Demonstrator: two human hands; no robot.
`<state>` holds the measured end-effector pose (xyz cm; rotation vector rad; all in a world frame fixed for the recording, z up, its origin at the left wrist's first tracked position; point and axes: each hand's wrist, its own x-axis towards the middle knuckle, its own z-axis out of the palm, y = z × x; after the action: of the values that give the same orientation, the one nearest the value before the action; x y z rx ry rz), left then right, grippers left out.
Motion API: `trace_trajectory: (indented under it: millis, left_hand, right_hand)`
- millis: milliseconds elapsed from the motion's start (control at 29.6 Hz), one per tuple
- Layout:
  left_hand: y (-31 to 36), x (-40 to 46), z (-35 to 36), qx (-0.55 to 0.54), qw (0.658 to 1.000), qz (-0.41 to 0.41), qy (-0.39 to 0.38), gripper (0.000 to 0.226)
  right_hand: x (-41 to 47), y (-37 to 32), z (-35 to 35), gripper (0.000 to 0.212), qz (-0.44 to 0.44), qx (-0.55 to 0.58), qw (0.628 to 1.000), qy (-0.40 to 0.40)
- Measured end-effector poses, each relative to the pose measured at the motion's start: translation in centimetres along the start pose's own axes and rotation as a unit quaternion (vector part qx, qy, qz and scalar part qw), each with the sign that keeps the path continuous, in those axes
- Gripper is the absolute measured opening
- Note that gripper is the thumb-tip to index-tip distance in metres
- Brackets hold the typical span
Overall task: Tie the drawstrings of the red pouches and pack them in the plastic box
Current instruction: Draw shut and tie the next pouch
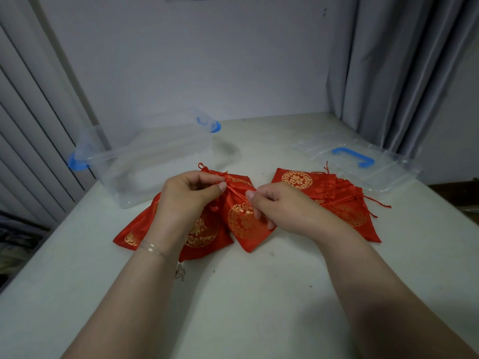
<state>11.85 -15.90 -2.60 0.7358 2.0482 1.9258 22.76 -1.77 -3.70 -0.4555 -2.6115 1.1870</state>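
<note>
Pinching the drawstring (234,190) of a red pouch (242,224) mid-desk (233,294), the left hand (190,196) and right hand (274,203) curl their fingers round it; more pouches (337,195) lie right, the clear plastic box (150,161) behind left.

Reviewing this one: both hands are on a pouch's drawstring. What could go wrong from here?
The thin drawstring could slip from the left hand or right hand grip, leaving the knot loose. Loose cords on the pouch pile might tangle. The plastic box looks empty, so every pouch remains unpacked.
</note>
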Motion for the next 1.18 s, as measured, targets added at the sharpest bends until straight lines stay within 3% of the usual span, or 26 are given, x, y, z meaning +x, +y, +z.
trace_trajectory:
  millis: [101,203,304,338,406,473,608,845,1014,1183]
  left_hand:
    - [-0.2,0.0,0.0,0.002,1.000,0.005,-0.013,0.011]
    - [-0.4,-0.2,0.2,0.073,0.995,0.046,-0.042,0.009]
    - [-0.3,-0.2,0.1,0.102,0.989,0.071,-0.081,0.010]
    - [-0.3,-0.2,0.1,0.093,0.988,0.075,-0.100,0.012]
    - [-0.4,-0.3,0.3,0.081,0.985,0.083,-0.129,0.014]
    - [-0.4,-0.5,0.4,0.081,0.983,0.097,-0.132,0.013]
    - [-0.1,-0.9,0.8,0.070,0.986,0.113,-0.103,0.011]
    - [0.0,-1.0,0.9,0.091,0.989,0.098,-0.062,0.018]
    - [-0.4,-0.9,0.9,0.178,0.974,0.139,-0.018,0.017]
    - [-0.8,-1.1,1.2,0.251,0.944,0.215,0.005,0.016]
  right_hand:
    - [0.0,0.2,-0.4,0.044,0.028,0.019,0.999,-0.037]
    - [-0.1,0.4,-0.6,0.037,0.044,-0.006,0.997,-0.056]
    - [0.3,0.5,-0.6,0.007,-0.033,0.021,0.993,0.108]
    - [0.3,0.5,-0.7,0.008,-0.063,0.054,0.986,0.145]
    - [0.6,0.5,-0.7,0.023,-0.092,0.096,0.985,0.113]
    - [0.6,0.2,-0.2,0.024,-0.073,0.113,0.990,0.042]
    - [0.7,-0.1,0.3,0.025,-0.024,0.203,0.977,0.054]
    - [0.2,-0.6,1.1,0.012,-0.093,0.055,0.984,0.143]
    - [0.0,-0.9,1.3,0.005,-0.161,-0.029,0.973,0.162]
    - [0.3,-0.4,1.2,0.014,-0.088,0.008,0.987,0.131]
